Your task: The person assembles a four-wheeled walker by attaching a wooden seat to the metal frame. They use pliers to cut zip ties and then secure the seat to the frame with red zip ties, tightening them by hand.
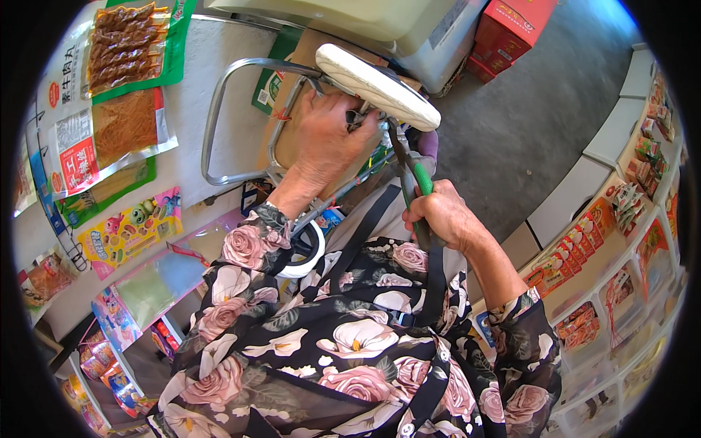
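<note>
A white-rimmed wheel [378,86] sits on a tubular metal frame [213,131], tilted across the upper middle. My left hand [328,131] is closed round the metal fitting beside this wheel, with its fingers partly hidden. My right hand [444,215] grips green-handled pliers [422,179]. Their dark metal end reaches up to the fitting under the wheel, close to my left fingertips; the jaws are too hidden to tell whether they bite on anything. A second white wheel [315,255] shows below my left forearm.
Packaged snacks [128,124] hang along the left. Shelves of small packets [584,233] curve along the right. Beyond the frame stand a pale bin [394,29] and a red carton [515,29]. Cardboard [292,139] lies behind the frame. Grey floor [540,124] stretches to the right.
</note>
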